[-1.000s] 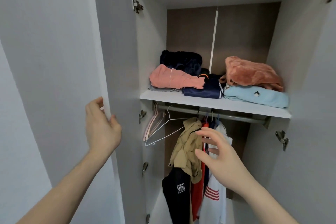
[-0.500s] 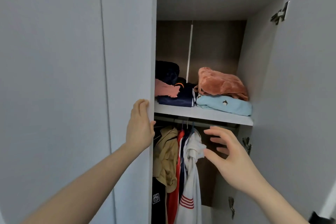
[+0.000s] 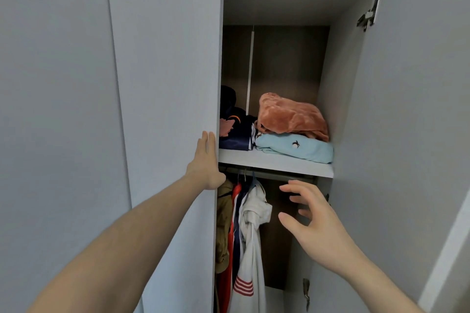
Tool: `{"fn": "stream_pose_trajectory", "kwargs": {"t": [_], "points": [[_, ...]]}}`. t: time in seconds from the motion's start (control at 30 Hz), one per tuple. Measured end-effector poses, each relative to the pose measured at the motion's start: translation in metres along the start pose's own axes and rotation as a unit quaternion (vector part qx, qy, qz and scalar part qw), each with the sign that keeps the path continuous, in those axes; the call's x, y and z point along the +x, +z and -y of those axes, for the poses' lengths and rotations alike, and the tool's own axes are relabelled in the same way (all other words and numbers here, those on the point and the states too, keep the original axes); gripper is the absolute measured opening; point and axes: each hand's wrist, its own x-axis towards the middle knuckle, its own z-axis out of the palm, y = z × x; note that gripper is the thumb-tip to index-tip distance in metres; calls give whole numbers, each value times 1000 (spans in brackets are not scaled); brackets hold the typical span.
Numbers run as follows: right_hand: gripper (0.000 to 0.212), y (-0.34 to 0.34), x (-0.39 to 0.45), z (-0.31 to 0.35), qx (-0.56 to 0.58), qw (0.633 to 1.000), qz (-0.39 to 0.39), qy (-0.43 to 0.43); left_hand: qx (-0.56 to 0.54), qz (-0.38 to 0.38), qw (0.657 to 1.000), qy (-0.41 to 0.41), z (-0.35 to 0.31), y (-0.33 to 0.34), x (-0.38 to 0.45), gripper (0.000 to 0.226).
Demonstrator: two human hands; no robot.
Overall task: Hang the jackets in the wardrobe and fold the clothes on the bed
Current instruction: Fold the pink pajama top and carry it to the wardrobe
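Nearest the camera, the right hand (image 3: 318,223) is hovering in the doorway gap with its fingers (image 3: 292,189) spread apart and holding nothing, just in front of the grey metal hanging rail (image 3: 279,176). The left hand (image 3: 207,162) is pressing flat, fingers together and straight, against the free edge of the pale grey left wardrobe door (image 3: 165,84), which is standing partly across the opening. Behind it, the hanging jackets, among them a white hooded jacket with red stripes (image 3: 250,236) and a khaki jacket (image 3: 223,223), are crowding the left end of the rail. Farther back, a folded pale blue garment (image 3: 295,148) and a rust-coloured plush bundle (image 3: 290,115) are lying at the right end of the white wardrobe shelf (image 3: 274,164), beside dark navy folded clothes (image 3: 236,134).

Likely risks: the door, if pushed shut, may be trapping a sleeve of the bunched jackets or the right hand's fingers; the pale grey right wardrobe door (image 3: 407,109), standing open, is unattended. The bed is out of view.
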Motion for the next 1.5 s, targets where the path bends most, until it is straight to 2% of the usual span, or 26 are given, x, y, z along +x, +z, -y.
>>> {"fn": "stream_pose_trajectory", "kwargs": {"t": [0.17,0.47,0.67,0.83,0.9,0.97,1.03,1.1,1.3,1.4,1.5], "points": [[50,-5,-1,-1,-13,1000,-11,-22,-27,57,998,-25,-10,-4,15,117],[48,-30,-19,14,-12,997,-37,-71,26,131,991,-30,-19,-21,19,94],[48,-72,-44,38,-17,974,-122,-188,-6,79,995,59,-48,-19,-32,94],[32,-109,-58,48,-68,911,-265,-310,-18,15,988,152,-70,-35,-82,91],[32,-120,-58,44,-89,885,-329,-318,-16,-11,984,177,-76,-45,-102,88],[44,-124,-57,40,-101,881,-361,-290,-18,-31,982,188,-81,-55,-120,85],[65,-121,-56,36,-99,888,-362,-267,-13,-45,979,197,-82,-62,-137,81],[76,-114,-55,34,-83,890,-359,-268,-3,-54,977,206,-81,-67,-153,79],[80,-88,-45,46,-15,892,-356,-278,28,-59,974,216,-65,-81,-182,75],[88,-62,-33,54,29,908,-313,-278,6,-45,981,191,-58,-88,-183,73],[102,-37,-17,55,41,931,-233,-278,-1,-44,985,165,-51,-95,-177,71]]}}
